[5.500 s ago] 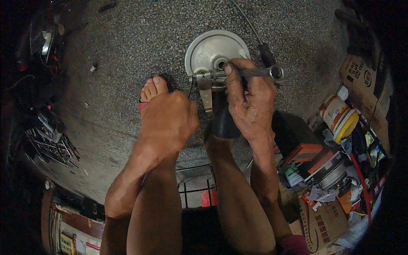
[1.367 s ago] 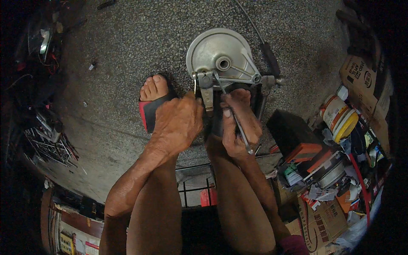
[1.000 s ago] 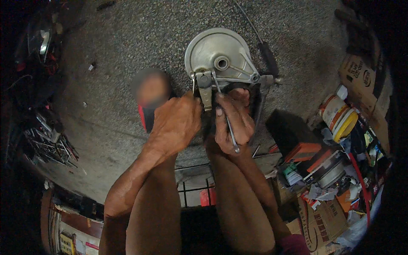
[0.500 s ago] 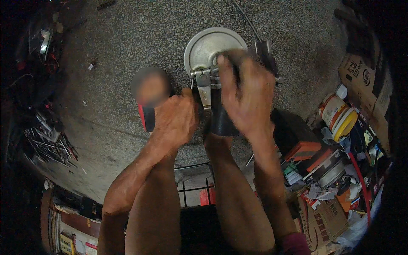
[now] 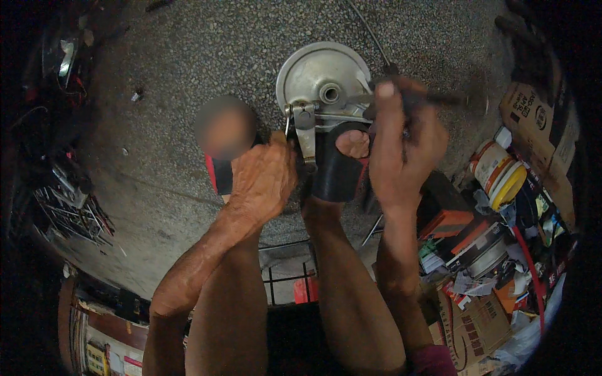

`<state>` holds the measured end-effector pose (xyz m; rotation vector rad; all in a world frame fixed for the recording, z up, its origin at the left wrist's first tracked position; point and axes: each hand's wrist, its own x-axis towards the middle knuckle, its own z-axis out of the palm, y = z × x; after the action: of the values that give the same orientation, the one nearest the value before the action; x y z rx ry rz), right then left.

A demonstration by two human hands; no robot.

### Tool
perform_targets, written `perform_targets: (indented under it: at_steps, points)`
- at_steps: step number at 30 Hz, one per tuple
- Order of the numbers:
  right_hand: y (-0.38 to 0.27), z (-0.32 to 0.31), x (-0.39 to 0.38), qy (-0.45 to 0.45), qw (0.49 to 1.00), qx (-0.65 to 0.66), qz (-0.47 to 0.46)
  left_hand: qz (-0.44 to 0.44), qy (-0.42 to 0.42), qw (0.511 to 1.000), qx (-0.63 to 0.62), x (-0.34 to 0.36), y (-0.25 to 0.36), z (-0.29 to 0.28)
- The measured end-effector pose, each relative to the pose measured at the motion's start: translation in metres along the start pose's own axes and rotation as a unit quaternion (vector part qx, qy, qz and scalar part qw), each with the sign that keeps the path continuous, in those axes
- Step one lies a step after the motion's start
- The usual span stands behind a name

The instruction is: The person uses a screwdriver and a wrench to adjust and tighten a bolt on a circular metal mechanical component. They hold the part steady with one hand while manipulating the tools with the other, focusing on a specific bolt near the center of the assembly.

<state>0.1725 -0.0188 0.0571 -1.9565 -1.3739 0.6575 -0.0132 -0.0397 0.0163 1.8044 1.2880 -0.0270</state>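
A round silver metal plate (image 5: 316, 69), which looks like a drum-brake cover, lies on the speckled floor with a hole in its raised centre. A flat metal lever arm (image 5: 305, 135) is fixed at its near edge. My left hand (image 5: 262, 178) is closed beside this arm, around the lower end of a thin shiny metal piece (image 5: 288, 122); its kind cannot be made out. Right of the plate, my right hand (image 5: 407, 141) grips a long dark tool (image 5: 448, 98), smeared by motion. Its far end is blurred, so its kind is unclear.
My feet, in black-and-red slippers (image 5: 335, 169), flank the lever arm. A black cable (image 5: 370, 34) runs away from the plate. At right stand a white-and-yellow tub (image 5: 501, 175), cardboard boxes (image 5: 533, 119) and cluttered packaging. Metal rods (image 5: 69, 213) lie at left.
My right hand has moved right, off the plate's centre, uncovering the hole and the foot below. The plate has shifted slightly right. My left hand stays closed by the lever arm.
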Motion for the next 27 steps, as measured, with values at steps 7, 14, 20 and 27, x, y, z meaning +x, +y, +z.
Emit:
perform_targets:
  at_steps: [7, 14, 20, 27]
  points:
    - [0.006, 0.004, -0.047, -0.071, 0.996, 0.029, -0.051, -0.066, -0.048, 0.993, -0.08, 0.002, 0.004, 0.001]
    - [0.017, 0.012, -0.066, -0.058, 0.995, 0.028, -0.082, -0.089, -0.082, 0.99, -0.069, 0.003, 0.006, -0.003]
    - [0.03, 0.023, -0.091, -0.023, 0.993, 0.013, -0.111, -0.083, -0.099, 0.987, -0.091, 0.005, 0.005, -0.004]
    - [0.013, 0.019, -0.064, -0.043, 0.996, 0.073, -0.002, -0.08, -0.089, 0.991, -0.067, 0.003, 0.002, -0.006]
